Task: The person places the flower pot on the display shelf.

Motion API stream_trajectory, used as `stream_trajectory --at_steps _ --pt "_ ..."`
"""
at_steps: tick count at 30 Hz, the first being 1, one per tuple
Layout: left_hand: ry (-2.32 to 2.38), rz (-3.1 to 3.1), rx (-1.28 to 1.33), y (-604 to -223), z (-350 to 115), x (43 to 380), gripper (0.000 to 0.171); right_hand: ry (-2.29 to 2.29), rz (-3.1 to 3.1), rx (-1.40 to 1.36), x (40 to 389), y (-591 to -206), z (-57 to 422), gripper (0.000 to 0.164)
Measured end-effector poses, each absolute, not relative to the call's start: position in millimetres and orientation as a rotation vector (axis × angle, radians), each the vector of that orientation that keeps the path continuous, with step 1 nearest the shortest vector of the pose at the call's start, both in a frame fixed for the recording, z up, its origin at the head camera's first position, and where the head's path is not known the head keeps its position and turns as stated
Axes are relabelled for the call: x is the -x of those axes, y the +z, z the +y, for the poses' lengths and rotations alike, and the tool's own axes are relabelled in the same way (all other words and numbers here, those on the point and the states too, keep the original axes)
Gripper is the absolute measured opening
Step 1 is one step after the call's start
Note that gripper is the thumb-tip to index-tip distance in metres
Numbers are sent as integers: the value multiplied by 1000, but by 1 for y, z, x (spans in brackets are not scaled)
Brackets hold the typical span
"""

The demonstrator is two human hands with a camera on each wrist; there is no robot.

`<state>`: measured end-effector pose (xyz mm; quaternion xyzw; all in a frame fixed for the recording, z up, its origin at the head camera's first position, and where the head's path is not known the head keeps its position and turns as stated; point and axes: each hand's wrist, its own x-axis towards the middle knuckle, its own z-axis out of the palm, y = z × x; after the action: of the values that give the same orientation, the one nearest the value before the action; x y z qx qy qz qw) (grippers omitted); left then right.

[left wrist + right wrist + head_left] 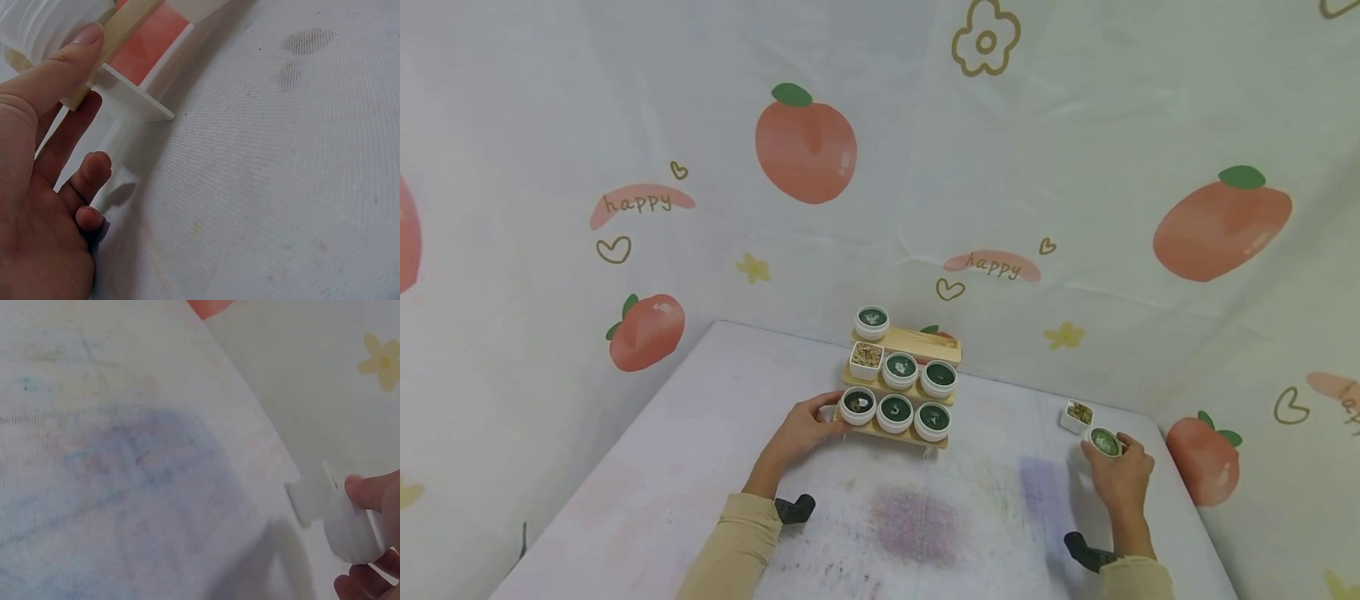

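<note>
My left hand (pixel 805 427) grips the left end of the lowest step of a three-tier wooden display stand (pixel 917 343). In the left wrist view the thumb lies along the board's edge (pixel 128 28) beside a white pot (pixel 53 28), with fingers below the board. Several round white pots with dark green tops (pixel 895 410) and one square pot of brownish bits (pixel 867 358) stand on its tiers. Far to the right, my right hand (pixel 1122 477) holds a round white pot with a green top (pixel 1105 442) between thumb and fingers; its ribbed side (pixel 350 531) shows in the right wrist view.
A small square white pot with greenish-brown contents (pixel 1077 416) stands just behind the right hand's pot. A white cloth with purple stains (pixel 917 525) covers the table. A fruit-print curtain (pixel 880 242) hangs behind the stand and along the sides.
</note>
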<state>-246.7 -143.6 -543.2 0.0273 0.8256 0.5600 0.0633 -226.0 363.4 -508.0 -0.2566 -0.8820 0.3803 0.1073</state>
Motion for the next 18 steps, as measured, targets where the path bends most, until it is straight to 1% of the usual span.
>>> stream_trajectory --at_steps 11,18 --pt "1673 2502 -82 -541 -142 246 69 1098 -2493 546 228 -482 340 78" --pt "1697 2492 -83 -540 -142 246 69 1123 -2418 426 235 -458 316 74"
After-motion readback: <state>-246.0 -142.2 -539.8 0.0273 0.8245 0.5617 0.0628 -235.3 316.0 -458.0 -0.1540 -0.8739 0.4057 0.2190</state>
